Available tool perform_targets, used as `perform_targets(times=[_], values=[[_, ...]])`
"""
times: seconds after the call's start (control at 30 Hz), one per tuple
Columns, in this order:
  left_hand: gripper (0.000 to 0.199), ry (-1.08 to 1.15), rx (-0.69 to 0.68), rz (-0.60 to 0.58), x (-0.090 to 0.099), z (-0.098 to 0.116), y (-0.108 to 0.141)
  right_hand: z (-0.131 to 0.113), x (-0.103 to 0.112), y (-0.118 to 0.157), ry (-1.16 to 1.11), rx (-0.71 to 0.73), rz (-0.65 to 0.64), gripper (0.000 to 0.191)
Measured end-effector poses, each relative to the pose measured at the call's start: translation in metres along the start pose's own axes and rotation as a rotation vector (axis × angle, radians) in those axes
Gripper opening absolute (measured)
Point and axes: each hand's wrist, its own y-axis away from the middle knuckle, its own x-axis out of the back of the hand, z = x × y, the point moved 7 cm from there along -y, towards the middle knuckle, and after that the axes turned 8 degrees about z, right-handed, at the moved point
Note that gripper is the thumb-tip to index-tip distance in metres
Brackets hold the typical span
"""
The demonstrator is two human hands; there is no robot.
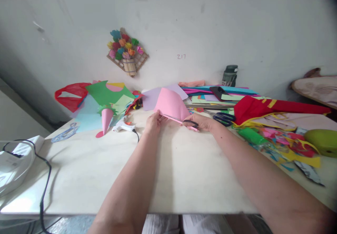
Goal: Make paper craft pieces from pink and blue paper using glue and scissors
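The left hand (154, 121) grips the near left edge of a folded pink paper sheet (171, 107), fingers curled over the fold. The right hand (202, 122) is closed on a pair of scissors (190, 122) with dark handles, whose blades lie along the sheet's lower edge toward the left hand. The pink sheet stands up off the worktop (168, 171) between the two hands, bulging back toward the wall.

Just left of the left hand lies a white glue gun (123, 126), its black cord trailing across the worktop. Beyond it stands a pink paper cone (106, 119) on a small red disc, with green paper (105, 93) and a red plastic bag (70, 95) behind. Just beyond the right hand rests a second pair of scissors with blue handles (223, 118). A stack of coloured paper sheets (223, 94) runs along the wall, with a dark bottle (230, 75) behind it. To the right sit red paper with yellow strips (263, 107), a green roll (250, 135) and a heap of coloured scraps (289, 144). A paper-flower ornament (127, 51) hangs on the wall. A white device (13, 160) sits at the far left.
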Motion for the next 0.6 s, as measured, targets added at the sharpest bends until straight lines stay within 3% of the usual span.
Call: perform_targets(times=[0.6], values=[[0.005,-0.008,0.0,0.008,0.0008,0.0001,0.0,-0.0006,-0.0029,0.0024,-0.055,-0.007,-0.033,0.029]])
